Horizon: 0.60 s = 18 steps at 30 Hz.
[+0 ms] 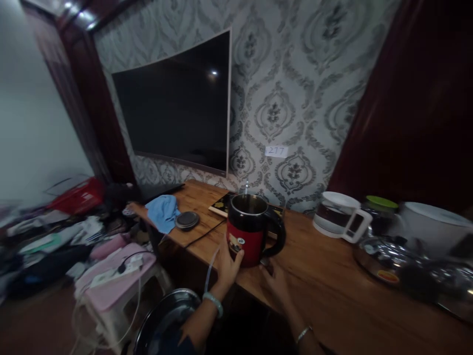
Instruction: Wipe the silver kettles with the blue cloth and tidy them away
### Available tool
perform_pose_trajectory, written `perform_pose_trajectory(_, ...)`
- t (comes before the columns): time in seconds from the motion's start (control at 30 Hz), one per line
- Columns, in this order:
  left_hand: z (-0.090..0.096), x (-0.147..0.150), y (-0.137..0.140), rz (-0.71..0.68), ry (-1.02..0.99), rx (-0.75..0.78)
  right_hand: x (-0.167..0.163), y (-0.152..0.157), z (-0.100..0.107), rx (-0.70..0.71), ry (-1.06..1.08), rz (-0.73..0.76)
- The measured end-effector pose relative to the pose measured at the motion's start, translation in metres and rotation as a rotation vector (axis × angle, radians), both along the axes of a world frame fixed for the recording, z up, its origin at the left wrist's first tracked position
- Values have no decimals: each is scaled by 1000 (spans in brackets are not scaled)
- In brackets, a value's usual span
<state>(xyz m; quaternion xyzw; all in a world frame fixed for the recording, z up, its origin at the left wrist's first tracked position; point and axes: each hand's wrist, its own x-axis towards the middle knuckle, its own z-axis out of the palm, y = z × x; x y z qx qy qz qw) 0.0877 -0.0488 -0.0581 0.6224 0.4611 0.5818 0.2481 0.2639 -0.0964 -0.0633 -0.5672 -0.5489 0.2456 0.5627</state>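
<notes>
An electric kettle (246, 241), red below and black above, stands upright near the front edge of the wooden counter. Its top is uncovered, showing the metal inside, and its black handle points right. My left hand (227, 261) is closed against the kettle's left side, thumb on the front and fingers partly hidden. At the lower right of the base, my right hand (274, 277) has its fingers curled at the kettle's bottom edge. A clear thin tube (210, 268) runs down beside my left wrist. Left of the kettle lie a round dark lid (187, 220) and a blue cloth (163, 213).
Behind the kettle lies a black-and-gold panel (221, 203). A glass jug with white handle (338, 217), a white container (432, 227) and shiny metal lids (384, 259) stand right. Below left are a dark pot (166, 315) and a pink stool (118, 288) bearing a power strip (116, 273).
</notes>
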Motion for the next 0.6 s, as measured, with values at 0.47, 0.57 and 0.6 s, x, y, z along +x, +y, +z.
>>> perform_pose_trajectory(0.47, 1, 5, -20, 73, 52, 62, 11, 4, -18, -146, 72, 14)
perform_pose_trajectory(0.57, 0, 6, -20, 66, 32, 63, 13, 6, -21, -143, 72, 8)
perform_pose_trajectory(0.6, -1, 6, -20, 64, 24, 60, 14, 7, -24, -148, 62, 4)
